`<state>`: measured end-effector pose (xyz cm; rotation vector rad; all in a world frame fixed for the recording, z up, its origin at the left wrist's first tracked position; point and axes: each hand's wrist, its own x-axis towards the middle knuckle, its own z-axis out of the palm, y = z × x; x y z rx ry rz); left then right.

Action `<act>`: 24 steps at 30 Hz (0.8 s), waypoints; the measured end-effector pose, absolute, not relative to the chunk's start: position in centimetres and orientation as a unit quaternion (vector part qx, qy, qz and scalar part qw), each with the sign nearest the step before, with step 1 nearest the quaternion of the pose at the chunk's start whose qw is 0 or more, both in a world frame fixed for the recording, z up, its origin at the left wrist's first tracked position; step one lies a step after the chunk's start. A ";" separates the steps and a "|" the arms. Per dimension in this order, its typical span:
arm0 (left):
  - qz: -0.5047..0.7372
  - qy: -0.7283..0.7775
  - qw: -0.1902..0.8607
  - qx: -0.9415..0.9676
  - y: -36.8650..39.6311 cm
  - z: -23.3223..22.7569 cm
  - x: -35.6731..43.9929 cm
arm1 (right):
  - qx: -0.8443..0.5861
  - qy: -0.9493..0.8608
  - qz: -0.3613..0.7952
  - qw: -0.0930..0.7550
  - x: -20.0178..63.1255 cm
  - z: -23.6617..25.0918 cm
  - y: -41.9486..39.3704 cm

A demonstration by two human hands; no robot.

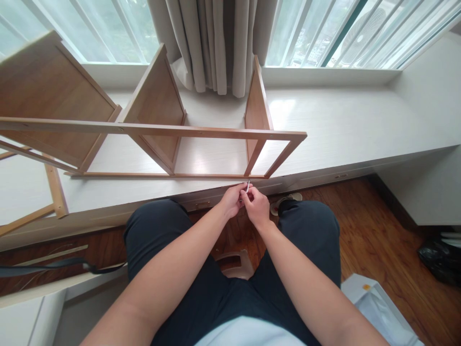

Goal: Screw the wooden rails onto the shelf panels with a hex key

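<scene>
My left hand and my right hand meet above my knees, just in front of the ledge. Both are closed, with fingertips pinched around a thin silver metal piece that sticks up between them; it is too small to tell whether it is a bolt or a hex key. Right beyond my fingers, a brown wooden shelf frame lies on its side, its lower rail along the ledge's front edge. Its panels, including a middle wooden panel, stand upright across the rails. Neither hand touches the frame.
The white ledge runs under the windows, with a grey curtain behind the frame. Another wooden frame piece lies at the left. A white box and a black plastic bag rest on the floor at right.
</scene>
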<state>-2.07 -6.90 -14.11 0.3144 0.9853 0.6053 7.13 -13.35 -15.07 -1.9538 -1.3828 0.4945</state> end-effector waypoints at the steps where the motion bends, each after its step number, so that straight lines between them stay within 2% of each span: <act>1: 0.284 0.464 0.827 0.146 -6.9 -14.2 -2.1 | -0.755 -0.533 0.185 0.336 7.1 -15.1 -13.4; 9: 0.285 0.456 0.832 0.138 -7.0 -14.4 -2.0 | -0.768 -0.528 0.169 0.320 7.1 -15.4 -13.7; 24: 0.297 0.442 0.833 0.147 -6.8 -15.1 -1.8 | -0.767 -0.502 0.182 0.356 7.4 -15.7 -14.1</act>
